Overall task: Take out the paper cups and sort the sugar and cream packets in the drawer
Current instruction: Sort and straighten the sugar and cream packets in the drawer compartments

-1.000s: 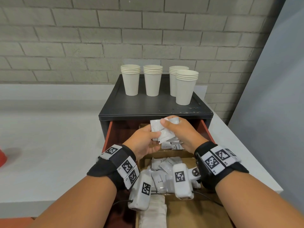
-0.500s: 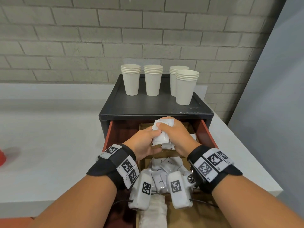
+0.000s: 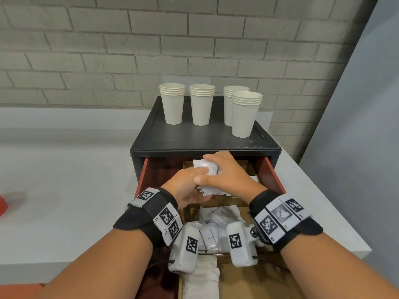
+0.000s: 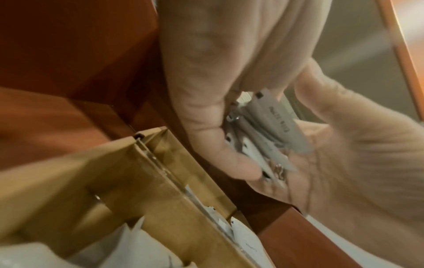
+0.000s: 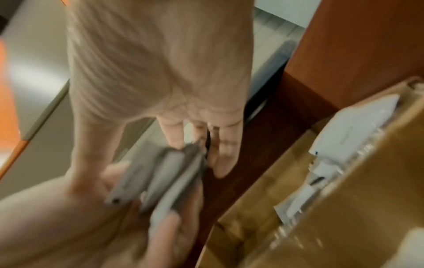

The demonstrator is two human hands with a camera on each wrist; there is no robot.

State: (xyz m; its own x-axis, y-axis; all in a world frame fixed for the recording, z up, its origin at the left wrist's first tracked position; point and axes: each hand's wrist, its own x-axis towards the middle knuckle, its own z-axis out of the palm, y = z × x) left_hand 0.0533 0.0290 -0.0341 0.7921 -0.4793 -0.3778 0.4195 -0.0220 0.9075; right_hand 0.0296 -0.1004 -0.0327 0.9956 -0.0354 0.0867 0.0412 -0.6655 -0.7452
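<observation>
Both hands meet over the open red-brown drawer [image 3: 272, 175]. My left hand [image 3: 190, 186] holds a stack of white packets [image 3: 205, 168] from below. My right hand [image 3: 226, 175] grips the same stack from above, fingers over its far edge and thumb on its near edge. The left wrist view shows the packets [image 4: 270, 127] edge-on between both hands, and so does the right wrist view of the packets [image 5: 165, 174]. More packets [image 3: 218, 221] lie in the middle cardboard compartment. Several stacks of paper cups [image 3: 201, 104] stand on the black cabinet top [image 3: 194, 141].
Cardboard dividers [image 4: 128, 181] split the drawer into compartments. Long white sachets [image 3: 203, 277] lie in the nearest one. The cabinet stands on a white counter [image 3: 64, 190] against a brick wall. A red object [image 3: 2, 207] shows at the left edge.
The fanned packets have been pressed into a tighter stack. My right hand has slid left and further over it, and both hands sit slightly deeper over the drawer.
</observation>
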